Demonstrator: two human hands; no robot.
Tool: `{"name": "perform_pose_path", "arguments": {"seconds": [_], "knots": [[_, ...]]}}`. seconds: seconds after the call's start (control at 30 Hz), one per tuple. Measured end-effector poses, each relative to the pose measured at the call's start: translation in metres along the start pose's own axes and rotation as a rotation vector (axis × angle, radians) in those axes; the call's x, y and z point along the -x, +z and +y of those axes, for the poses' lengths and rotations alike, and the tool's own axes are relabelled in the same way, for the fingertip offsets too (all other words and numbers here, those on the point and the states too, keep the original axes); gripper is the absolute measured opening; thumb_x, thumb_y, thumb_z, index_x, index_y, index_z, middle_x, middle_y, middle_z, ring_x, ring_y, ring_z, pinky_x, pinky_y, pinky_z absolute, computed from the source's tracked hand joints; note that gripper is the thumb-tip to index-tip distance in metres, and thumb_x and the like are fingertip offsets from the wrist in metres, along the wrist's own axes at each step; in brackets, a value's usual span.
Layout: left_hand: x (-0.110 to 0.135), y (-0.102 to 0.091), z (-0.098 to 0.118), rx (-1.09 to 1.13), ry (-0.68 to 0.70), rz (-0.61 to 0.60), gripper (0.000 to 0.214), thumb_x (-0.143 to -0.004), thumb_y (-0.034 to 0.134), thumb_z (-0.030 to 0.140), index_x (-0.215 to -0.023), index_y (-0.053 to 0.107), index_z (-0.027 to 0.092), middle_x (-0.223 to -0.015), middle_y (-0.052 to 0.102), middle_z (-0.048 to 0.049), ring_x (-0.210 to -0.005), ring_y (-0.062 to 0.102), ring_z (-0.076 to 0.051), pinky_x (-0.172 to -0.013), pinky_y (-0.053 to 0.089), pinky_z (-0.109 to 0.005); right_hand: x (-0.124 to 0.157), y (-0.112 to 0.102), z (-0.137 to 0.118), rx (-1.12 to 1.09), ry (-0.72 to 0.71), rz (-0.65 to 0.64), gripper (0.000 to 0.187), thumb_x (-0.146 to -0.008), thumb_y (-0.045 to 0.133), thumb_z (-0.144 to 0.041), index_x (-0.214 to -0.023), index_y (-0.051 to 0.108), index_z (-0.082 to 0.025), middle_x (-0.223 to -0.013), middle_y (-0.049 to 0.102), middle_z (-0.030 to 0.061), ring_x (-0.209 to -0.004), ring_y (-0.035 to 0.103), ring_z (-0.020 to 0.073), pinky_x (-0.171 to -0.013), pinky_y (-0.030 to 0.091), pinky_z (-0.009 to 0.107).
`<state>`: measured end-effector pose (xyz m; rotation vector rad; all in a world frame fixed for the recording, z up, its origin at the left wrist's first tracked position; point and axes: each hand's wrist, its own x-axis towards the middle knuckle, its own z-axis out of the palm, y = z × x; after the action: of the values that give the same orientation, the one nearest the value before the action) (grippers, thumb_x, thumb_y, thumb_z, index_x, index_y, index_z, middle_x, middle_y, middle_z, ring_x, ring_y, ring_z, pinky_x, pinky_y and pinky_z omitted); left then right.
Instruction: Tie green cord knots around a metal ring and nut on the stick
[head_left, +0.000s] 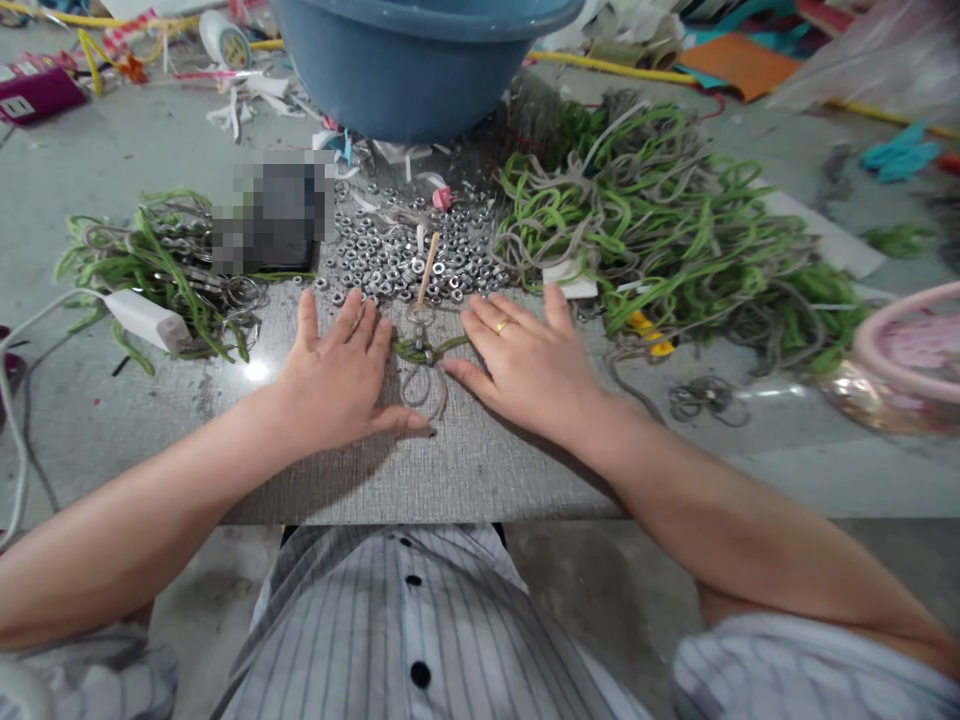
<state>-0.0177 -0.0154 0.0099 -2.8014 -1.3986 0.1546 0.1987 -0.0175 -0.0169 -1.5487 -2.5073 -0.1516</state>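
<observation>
Both palms rest flat on the grey table, fingers spread. My left hand (pixel 337 375) lies left of a knotted green and grey cord (pixel 416 350) that has metal nuts on it and loops at its lower end. On the cord's other side is my right hand (pixel 521 355), its fingers beside the green strand; whether they touch it I cannot tell. Beyond my fingertips spreads a pile of metal nuts (pixel 367 250), with a thin wooden stick (pixel 428 270) lying on it. A small metal ring (pixel 421 312) shows at the cord's top end.
A blue basin (pixel 405 70) stands behind the nuts. Heaped green and grey cords (pixel 675 220) lie at right, near a pink-rimmed container (pixel 907 340). At left are cords with metal rings (pixel 176 270), a white charger (pixel 148 320) and a dark, partly blurred object (pixel 289 215).
</observation>
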Motion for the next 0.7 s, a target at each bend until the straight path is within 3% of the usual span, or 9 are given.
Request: {"name": "perform_pose_path", "arguments": {"seconds": [0.1, 0.23, 0.37, 0.53, 0.7], "knots": [[-0.006, 0.001, 0.001, 0.113, -0.026, 0.083, 0.063, -0.096, 0.040, 0.050, -0.142, 0.044, 0.007, -0.148, 0.044, -0.0236, -0.143, 0.030, -0.040, -0.112, 0.020, -0.069, -0.005, 0.002, 0.002, -0.158, -0.074, 0.047, 0.037, -0.097, 0.044, -0.030, -0.123, 0.065, -0.012, -0.125, 0.067, 0.0160, -0.115, 0.061, 0.0291, -0.104, 0.039, 0.053], [-0.017, 0.006, 0.001, 0.212, 0.021, 0.166, 0.039, -0.094, 0.038, 0.022, -0.126, 0.057, 0.008, -0.132, 0.059, -0.0183, -0.126, 0.052, -0.031, -0.105, 0.041, -0.050, -0.009, 0.007, 0.004, -0.259, -0.111, 0.062, 0.032, -0.095, 0.044, -0.022, -0.116, 0.067, -0.014, -0.113, 0.071, 0.0125, -0.105, 0.063, 0.0265, -0.092, 0.049, 0.043], [-0.022, 0.010, -0.003, 0.169, 0.009, 0.200, 0.031, -0.091, 0.044, 0.020, -0.111, 0.065, 0.009, -0.112, 0.066, -0.0162, -0.107, 0.059, -0.030, -0.093, 0.048, -0.045, -0.012, 0.011, 0.008, -0.239, -0.137, 0.054, 0.028, -0.095, 0.045, -0.022, -0.107, 0.070, -0.013, -0.106, 0.071, 0.0125, -0.099, 0.061, 0.0261, -0.089, 0.049, 0.041], [-0.021, 0.008, -0.011, 0.148, -0.005, 0.157, 0.023, -0.090, 0.047, 0.021, -0.099, 0.067, 0.012, -0.099, 0.064, -0.0144, -0.099, 0.058, -0.029, -0.085, 0.049, -0.044, -0.013, 0.010, 0.010, -0.202, -0.171, 0.038, 0.028, -0.096, 0.043, -0.021, -0.091, 0.070, -0.016, -0.098, 0.070, 0.0120, -0.092, 0.059, 0.0247, -0.083, 0.048, 0.040], [-0.021, 0.002, -0.018, 0.127, 0.024, 0.089, 0.021, -0.089, 0.047, 0.018, -0.091, 0.067, 0.015, -0.091, 0.066, -0.0107, -0.091, 0.060, -0.026, -0.083, 0.048, -0.041, -0.010, 0.005, 0.011, -0.142, -0.198, 0.033, 0.025, -0.095, 0.045, -0.021, -0.089, 0.069, -0.016, -0.096, 0.069, 0.0114, -0.090, 0.058, 0.0247, -0.081, 0.047, 0.038]]}}
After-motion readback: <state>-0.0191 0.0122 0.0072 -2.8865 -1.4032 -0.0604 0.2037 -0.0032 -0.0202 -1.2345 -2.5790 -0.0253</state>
